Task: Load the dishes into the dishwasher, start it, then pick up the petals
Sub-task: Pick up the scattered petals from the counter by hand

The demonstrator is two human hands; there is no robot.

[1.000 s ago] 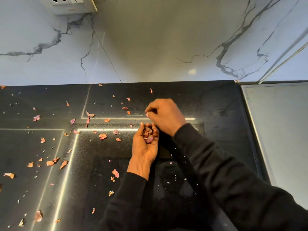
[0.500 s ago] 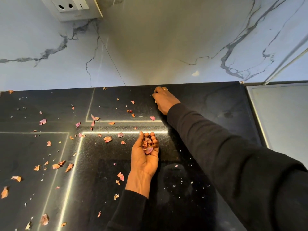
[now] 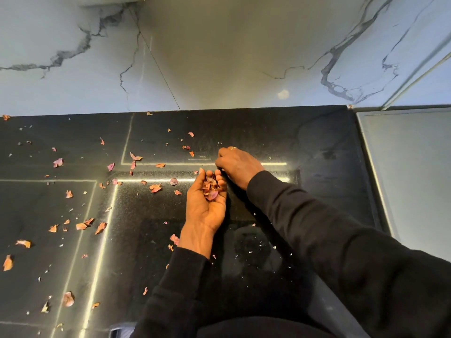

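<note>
Head view: right hand (image 3: 240, 167), fingers bunched, contents unclear, has returned to left hand (image 3: 203, 208) cupping dried pink petals (image 3: 211, 189); more remain.

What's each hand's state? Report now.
Left hand: cupped, holding dried pink flower petals.
Right hand: fingers curled under; any hold cannot be told.

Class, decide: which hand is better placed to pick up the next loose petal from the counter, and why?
Probably the right hand: it is palm down over the counter, near loose petals. The left hand lies palm up, cupping the gathered petals.
</note>
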